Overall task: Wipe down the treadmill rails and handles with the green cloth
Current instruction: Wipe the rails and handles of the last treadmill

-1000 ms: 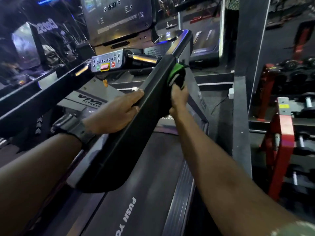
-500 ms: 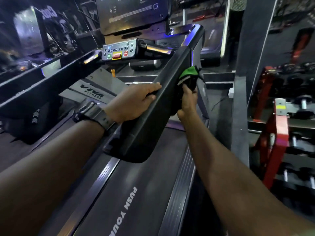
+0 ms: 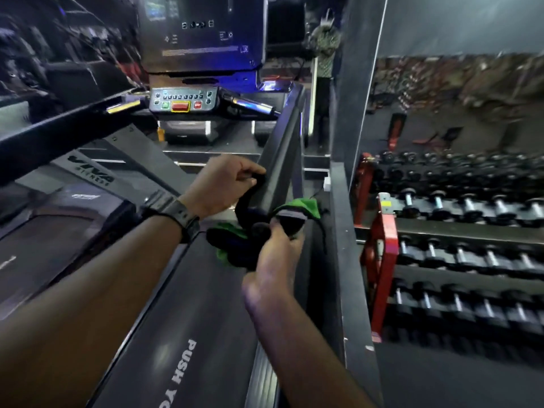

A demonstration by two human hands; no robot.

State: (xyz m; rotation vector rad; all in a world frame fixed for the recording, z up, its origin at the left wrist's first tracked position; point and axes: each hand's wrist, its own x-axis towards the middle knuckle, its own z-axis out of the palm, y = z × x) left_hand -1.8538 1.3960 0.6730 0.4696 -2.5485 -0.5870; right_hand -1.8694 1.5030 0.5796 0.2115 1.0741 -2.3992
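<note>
The treadmill's right rail [image 3: 284, 148] runs from the console down to its rounded near end in mid-frame. My right hand [image 3: 275, 254] grips the green cloth [image 3: 306, 208], bunched with dark folds, right at that near end of the rail. Part of the cloth hangs below the rail towards the belt. My left hand [image 3: 223, 184] curls its fingers over the rail's inner edge just above the end. The left rail [image 3: 67, 128] crosses the upper left. Motion blur hides how the cloth wraps the rail.
The console panel [image 3: 184, 103] with red and green buttons sits ahead between the rails. The treadmill belt [image 3: 182, 304] lies below. A red rack of dumbbells [image 3: 459, 207] stands close on the right behind a dark partition [image 3: 344, 231]. Another person stands far ahead [image 3: 325, 54].
My right hand has slid the cloth down the right rail from near its middle to its near end. My left hand followed down the rail. The camera moved forward.
</note>
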